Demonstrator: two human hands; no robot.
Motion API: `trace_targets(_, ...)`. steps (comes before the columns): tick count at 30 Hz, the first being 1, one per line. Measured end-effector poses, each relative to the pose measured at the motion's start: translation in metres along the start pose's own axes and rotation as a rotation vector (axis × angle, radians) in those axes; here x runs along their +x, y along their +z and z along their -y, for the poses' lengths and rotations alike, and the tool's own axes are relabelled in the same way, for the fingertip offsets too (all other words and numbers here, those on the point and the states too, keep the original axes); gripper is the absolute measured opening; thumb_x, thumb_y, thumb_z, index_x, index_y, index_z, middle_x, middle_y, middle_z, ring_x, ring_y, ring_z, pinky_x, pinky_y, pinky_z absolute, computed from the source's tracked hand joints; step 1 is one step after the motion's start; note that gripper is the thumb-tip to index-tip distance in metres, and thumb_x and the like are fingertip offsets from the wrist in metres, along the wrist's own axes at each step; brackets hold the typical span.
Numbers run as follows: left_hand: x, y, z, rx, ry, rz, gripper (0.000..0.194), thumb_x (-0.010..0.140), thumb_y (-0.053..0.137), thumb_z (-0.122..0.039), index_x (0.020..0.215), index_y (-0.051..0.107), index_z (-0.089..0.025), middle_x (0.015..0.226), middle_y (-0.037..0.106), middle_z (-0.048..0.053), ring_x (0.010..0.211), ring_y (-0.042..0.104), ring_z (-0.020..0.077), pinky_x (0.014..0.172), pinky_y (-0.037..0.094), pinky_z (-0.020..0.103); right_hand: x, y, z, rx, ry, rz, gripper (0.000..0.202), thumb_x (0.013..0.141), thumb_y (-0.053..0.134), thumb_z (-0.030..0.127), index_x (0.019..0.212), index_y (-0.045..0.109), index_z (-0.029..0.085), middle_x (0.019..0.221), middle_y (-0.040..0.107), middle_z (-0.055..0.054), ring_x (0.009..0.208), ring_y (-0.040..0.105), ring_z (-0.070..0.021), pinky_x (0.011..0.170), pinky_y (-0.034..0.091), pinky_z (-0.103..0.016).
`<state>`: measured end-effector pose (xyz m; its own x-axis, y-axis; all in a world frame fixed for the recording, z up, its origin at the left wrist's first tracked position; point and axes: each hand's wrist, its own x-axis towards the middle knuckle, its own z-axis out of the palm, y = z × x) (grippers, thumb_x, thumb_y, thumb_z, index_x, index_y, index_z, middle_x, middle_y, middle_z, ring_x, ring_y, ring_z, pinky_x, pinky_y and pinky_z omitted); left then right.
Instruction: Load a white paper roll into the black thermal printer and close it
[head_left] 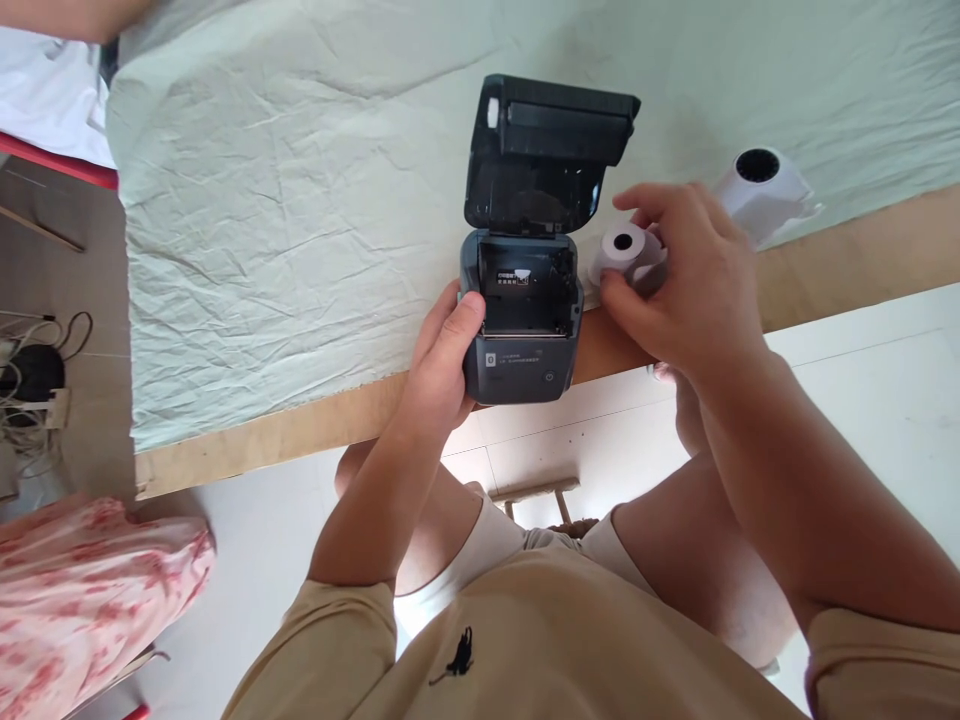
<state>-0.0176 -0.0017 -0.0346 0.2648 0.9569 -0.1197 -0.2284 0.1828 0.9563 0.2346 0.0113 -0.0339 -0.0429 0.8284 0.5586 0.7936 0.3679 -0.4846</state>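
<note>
Head view: open printer (523,378) overhangs the near edge of the bench (300,415), gripped by the left hand (444,355). Paper roll (613,262), hollow end facing up, sits just right of it, within the closed right hand (694,280), the nearer one.

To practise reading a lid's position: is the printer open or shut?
Open: its lid stands raised, baring the hollow inside.

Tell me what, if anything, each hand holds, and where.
The left hand holds the open-lidded device by its body's left side. The right hand curls around a small white roll; whether it grips it cannot be told.
</note>
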Motion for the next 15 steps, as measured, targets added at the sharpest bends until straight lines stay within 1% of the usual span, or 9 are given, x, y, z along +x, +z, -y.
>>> trace_targets(2,-0.001,0.003,-0.003,-0.037,-0.019,-0.017,0.062,0.101,0.063,-0.085,0.124,0.077,-0.03,0.115,0.087,0.006,0.128,0.085,0.0358,0.092,0.076,0.043,-0.002,-0.004,-0.001,0.003,-0.009,0.048,0.042,0.093,0.074,0.03,0.135,0.069,0.035,0.117,0.077,-0.006,0.095,0.073,-0.027,0.079,0.063,-0.043)
trace_targets(4,-0.003,0.008,-0.008,-0.073,-0.057,-0.04,0.059,0.101,0.066,-0.083,0.12,0.079,-0.029,0.114,0.087,0.005,0.127,0.085,0.0356,0.089,0.076,0.041,-0.001,-0.007,-0.004,0.007,0.004,0.092,0.035,0.096,0.072,0.031,0.131,0.071,0.035,0.118,0.077,-0.007,0.099,0.075,-0.0277,0.084,0.065,-0.044)
trace_targets(5,-0.004,0.01,-0.01,-0.088,-0.076,-0.05,0.057,0.101,0.067,-0.081,0.118,0.079,-0.029,0.113,0.087,0.005,0.127,0.085,0.0353,0.088,0.076,0.04,0.0,-0.008,-0.006,0.008,0.007,0.093,0.032,0.098,0.072,0.031,0.13,0.072,0.035,0.118,0.076,-0.008,0.101,0.075,-0.0281,0.087,0.066,-0.045)
trace_targets(6,-0.004,0.011,-0.012,-0.102,-0.093,-0.058,0.055,0.101,0.069,-0.08,0.118,0.08,-0.028,0.112,0.087,0.005,0.126,0.086,0.0351,0.086,0.076,0.039,0.001,-0.009,-0.007,0.015,-0.002,0.068,0.033,0.099,0.072,0.034,0.133,0.071,0.034,0.118,0.076,-0.008,0.102,0.076,-0.0284,0.089,0.066,-0.046)
trace_targets(8,-0.005,0.014,-0.014,-0.125,-0.112,-0.068,0.052,0.1,0.071,-0.077,0.117,0.08,-0.028,0.111,0.087,0.005,0.124,0.086,0.0344,0.084,0.075,0.038,0.004,-0.013,-0.004,0.055,-0.053,-0.048,0.042,0.1,0.073,0.041,0.142,0.067,0.034,0.125,0.075,-0.009,0.106,0.075,-0.0296,0.09,0.065,-0.048)
trace_targets(10,-0.005,0.015,-0.015,-0.14,-0.117,-0.079,0.051,0.1,0.072,-0.076,0.117,0.08,-0.028,0.109,0.086,0.004,0.12,0.087,0.0337,0.081,0.074,0.037,0.006,-0.016,0.008,0.151,-0.139,-0.184,0.054,0.098,0.075,0.047,0.149,0.064,0.034,0.135,0.072,-0.008,0.108,0.075,-0.0297,0.084,0.063,-0.046)
trace_targets(11,-0.005,0.015,-0.015,-0.143,-0.117,-0.085,0.051,0.1,0.073,-0.076,0.117,0.08,-0.028,0.109,0.086,0.004,0.118,0.088,0.0334,0.079,0.074,0.036,0.008,-0.017,0.017,0.211,-0.175,-0.217,0.057,0.096,0.077,0.047,0.15,0.063,0.035,0.138,0.071,-0.008,0.108,0.075,-0.0292,0.082,0.062,-0.044)
trace_targets(13,-0.005,0.016,-0.016,-0.139,-0.116,-0.09,0.05,0.1,0.074,-0.074,0.117,0.08,-0.027,0.108,0.086,0.005,0.113,0.088,0.0327,0.073,0.072,0.034,0.009,-0.017,0.037,0.282,-0.212,-0.191,0.053,0.096,0.076,0.037,0.147,0.064,0.034,0.137,0.074,-0.006,0.106,0.076,-0.0274,0.081,0.06,-0.042)
trace_targets(15,-0.005,0.016,-0.018,-0.123,-0.109,-0.082,0.048,0.1,0.076,-0.072,0.117,0.08,-0.027,0.108,0.086,0.005,0.107,0.089,0.032,0.065,0.068,0.032,0.011,-0.013,0.055,0.21,-0.216,-0.113,0.043,0.098,0.07,0.023,0.14,0.066,0.033,0.125,0.08,-0.004,0.101,0.078,-0.0255,0.083,0.057,-0.042)
